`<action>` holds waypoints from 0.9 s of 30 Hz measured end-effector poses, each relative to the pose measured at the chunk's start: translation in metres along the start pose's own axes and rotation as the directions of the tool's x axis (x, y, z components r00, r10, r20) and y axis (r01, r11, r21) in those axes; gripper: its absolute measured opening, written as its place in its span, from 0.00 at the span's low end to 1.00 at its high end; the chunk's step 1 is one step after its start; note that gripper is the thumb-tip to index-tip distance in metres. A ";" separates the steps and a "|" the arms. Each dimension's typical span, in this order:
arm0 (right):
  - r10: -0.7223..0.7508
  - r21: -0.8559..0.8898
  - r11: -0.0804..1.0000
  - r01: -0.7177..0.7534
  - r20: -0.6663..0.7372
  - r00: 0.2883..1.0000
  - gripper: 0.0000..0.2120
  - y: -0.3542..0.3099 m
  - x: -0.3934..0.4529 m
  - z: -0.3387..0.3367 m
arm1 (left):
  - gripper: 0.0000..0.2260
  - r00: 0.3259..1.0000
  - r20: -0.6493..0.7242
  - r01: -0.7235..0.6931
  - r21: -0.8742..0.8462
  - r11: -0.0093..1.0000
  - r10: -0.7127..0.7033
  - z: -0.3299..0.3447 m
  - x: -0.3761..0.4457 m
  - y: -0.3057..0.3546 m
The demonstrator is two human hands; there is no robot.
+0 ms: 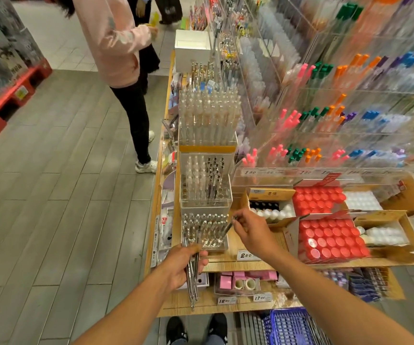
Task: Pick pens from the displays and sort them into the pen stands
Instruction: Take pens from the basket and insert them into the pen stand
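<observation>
Now right hand pinching pen, lowering into pen stand; left hand gripping pen bundle below stand; next needing free hole.

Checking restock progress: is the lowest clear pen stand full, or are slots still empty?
Not full. The lowest stand has empty holes along its front edge, while the right hand pinches one pen at its right side.
</observation>
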State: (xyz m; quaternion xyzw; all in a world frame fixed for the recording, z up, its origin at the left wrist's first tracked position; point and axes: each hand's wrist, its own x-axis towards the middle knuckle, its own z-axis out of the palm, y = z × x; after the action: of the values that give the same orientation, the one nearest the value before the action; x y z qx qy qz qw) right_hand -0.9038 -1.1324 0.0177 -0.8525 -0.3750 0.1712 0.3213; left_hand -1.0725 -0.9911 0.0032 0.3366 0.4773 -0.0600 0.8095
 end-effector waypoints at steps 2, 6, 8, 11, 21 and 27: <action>-0.033 -0.035 0.999 0.034 0.022 0.999 0.06 0.003 0.000 0.004 | 0.14 1.000 -0.004 -0.011 0.008 1.000 0.011 -0.001 0.000 -0.001; -0.057 -0.093 0.994 0.065 0.090 0.994 0.06 0.010 -0.005 0.013 | 0.15 1.000 -0.004 -0.024 0.005 1.000 0.024 -0.003 -0.002 -0.004; -0.022 -0.095 0.995 0.031 0.098 0.995 0.07 0.013 -0.008 0.017 | 0.15 0.999 -0.013 -0.033 0.011 0.999 0.033 -0.004 -0.002 -0.005; -0.004 -0.122 0.992 0.016 0.098 0.995 0.06 0.014 -0.007 0.023 | 0.14 0.999 -0.010 -0.035 0.013 0.999 0.035 -0.006 -0.004 -0.012; 0.300 0.133 0.929 -0.344 0.270 0.915 0.12 -0.015 -0.007 0.009 | 0.13 0.998 0.031 -0.062 0.081 0.995 0.060 0.001 -0.008 -0.020; 0.259 0.475 0.728 -0.495 0.477 0.840 0.06 -0.033 -0.019 0.004 | 0.17 0.989 0.129 -0.089 0.159 0.983 0.069 0.007 -0.008 -0.020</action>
State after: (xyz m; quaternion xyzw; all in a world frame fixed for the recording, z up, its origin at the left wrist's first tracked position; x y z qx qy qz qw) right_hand -0.9360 -1.1282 0.0384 -0.7220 -0.1741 0.5010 0.4443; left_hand -1.0804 -1.0120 0.0026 0.4165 0.4063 -0.0875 0.8086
